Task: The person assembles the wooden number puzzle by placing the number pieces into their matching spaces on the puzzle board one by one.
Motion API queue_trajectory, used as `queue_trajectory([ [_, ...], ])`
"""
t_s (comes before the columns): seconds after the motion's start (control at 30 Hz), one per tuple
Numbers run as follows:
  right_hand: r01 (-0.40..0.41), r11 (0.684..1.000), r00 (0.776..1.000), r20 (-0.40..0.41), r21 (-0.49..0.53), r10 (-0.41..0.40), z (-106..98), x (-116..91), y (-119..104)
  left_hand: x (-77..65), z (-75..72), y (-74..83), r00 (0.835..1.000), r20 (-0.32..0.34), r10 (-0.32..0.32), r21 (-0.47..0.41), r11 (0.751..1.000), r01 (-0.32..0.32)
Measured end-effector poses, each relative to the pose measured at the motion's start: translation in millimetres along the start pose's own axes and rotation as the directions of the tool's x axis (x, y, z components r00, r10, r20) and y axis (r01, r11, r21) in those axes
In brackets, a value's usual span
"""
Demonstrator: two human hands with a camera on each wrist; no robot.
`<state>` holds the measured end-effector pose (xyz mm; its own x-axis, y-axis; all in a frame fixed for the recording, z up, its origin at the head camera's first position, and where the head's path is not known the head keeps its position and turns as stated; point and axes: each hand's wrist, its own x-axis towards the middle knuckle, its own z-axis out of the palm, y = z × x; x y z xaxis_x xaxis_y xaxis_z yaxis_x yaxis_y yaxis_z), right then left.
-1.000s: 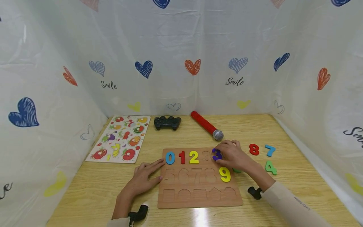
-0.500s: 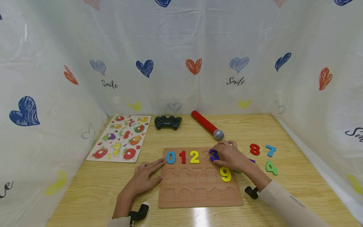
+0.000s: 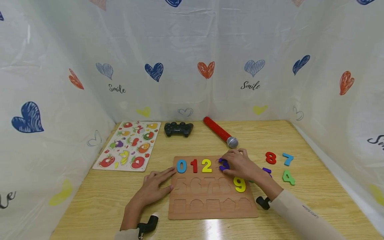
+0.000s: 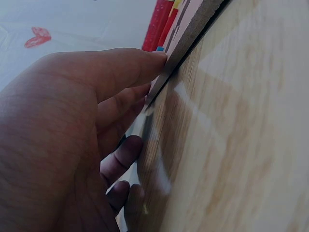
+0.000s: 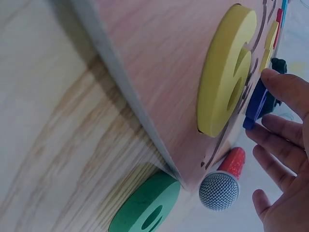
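Purple number 3 (image 3: 225, 164) is over the top row of the wooden number board (image 3: 213, 194), just right of the yellow 2 (image 3: 206, 169) and partly covering a cut-out (image 3: 216, 164). Whether its underside touches the board cannot be told.

The likeliest trouble is a poor match between piece and recess: set down slightly off to the right or turned, the 3 could catch on the rim and sit crooked. The right hand (image 3: 241, 164) hides part of the piece in the head view, which might make such an error harder to notice. That hand also reaches over the bench (image 3: 180, 230) close to the yellow 9 (image 3: 239, 188), so a low wrist could nudge it. The board might slip too: the left hand (image 3: 154, 185) only meets its left edge, which would check a leftward push but do little against one toward the far side.

As for the grip, the right hand's thumb and fingers are drawn close, pinching the 3 by its sides; the right wrist view shows the thumb at one end and a fingertip at the other. The left hand holds nothing, its fingers extended and spread, tips against the board.
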<state>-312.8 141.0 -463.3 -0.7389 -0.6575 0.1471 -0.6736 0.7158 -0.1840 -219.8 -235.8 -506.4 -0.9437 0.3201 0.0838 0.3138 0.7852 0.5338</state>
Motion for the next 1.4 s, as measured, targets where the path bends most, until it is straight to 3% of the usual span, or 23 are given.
queue_trajectory([
  [0.6,0.029,1.0,0.999,-0.02,0.003,-0.029,9.4,4.1,0.0,0.6,-0.3,0.7,1.0,0.01,-0.014,-0.004,1.0,0.014],
  [1.13,-0.037,0.999,0.999,0.035,0.015,0.037,6.9,8.4,-0.8,3.9,0.7,-0.2,1.0,0.014,-0.012,-0.001,1.0,0.012],
  [1.4,-0.029,0.999,1.0,0.004,0.023,0.029,3.8,1.0,3.3,2.0,0.4,-1.1,1.0,0.01,-0.018,0.006,1.0,0.018],
])
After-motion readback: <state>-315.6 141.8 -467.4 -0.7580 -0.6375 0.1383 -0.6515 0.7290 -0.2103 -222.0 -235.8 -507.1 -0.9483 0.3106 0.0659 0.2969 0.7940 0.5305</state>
